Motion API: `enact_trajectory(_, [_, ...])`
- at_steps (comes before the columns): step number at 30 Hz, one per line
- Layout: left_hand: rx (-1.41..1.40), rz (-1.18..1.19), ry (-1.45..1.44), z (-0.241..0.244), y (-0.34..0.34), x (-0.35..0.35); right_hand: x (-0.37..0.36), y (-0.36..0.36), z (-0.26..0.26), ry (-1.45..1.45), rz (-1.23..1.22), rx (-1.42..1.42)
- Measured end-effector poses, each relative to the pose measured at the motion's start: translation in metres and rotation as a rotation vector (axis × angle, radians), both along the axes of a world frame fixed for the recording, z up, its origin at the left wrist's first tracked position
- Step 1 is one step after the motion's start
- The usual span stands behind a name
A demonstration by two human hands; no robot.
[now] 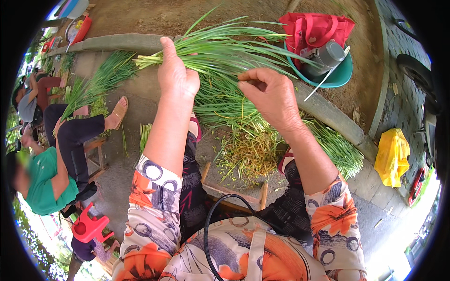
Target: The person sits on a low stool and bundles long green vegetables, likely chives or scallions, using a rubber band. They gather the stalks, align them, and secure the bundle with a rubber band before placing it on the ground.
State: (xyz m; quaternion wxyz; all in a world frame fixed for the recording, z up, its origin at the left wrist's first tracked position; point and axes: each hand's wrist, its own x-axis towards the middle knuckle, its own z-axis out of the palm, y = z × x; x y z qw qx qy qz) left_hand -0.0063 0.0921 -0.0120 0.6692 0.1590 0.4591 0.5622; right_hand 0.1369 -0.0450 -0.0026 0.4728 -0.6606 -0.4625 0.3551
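My left hand (178, 73) is closed round a bunch of long green leafy stalks, likely garlic chives (218, 49), near their pale cut ends, with the leaves fanning out to the right. Beside the leaves, my right hand (269, 95) has its thumb and forefinger close together at the lower edge of the bunch; whether a leaf is pinched there I cannot tell. Under both hands lies a pile of the same green stalks (225, 102). Nearer to me, yellowed leaves and trimmings (253, 151) are heaped on the ground between my feet.
A teal basin (337, 79) holds a red bag (320, 28) and a grey flask (327, 58), beyond a concrete kerb (327, 112). More stalks (337, 151) lie at the right, near a yellow plastic bag (392, 158). At the left, a seated person (52, 175) holds another bunch.
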Motion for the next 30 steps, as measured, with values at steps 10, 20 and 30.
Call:
enact_trajectory(10, [-0.012, -0.076, -0.007, -0.007, -0.031, 0.029, -0.012, 0.013, 0.0, -0.064, -0.201, -0.056])
enact_trajectory(20, [-0.019, -0.101, -0.051, -0.004, -0.042, 0.039, -0.013, 0.019, 0.005, -0.284, -0.251, -0.118])
enact_trajectory(30, [-0.052, -0.066, -0.014, 0.002, -0.033, 0.026, -0.009, 0.022, 0.002, -0.26, -0.282, -0.072])
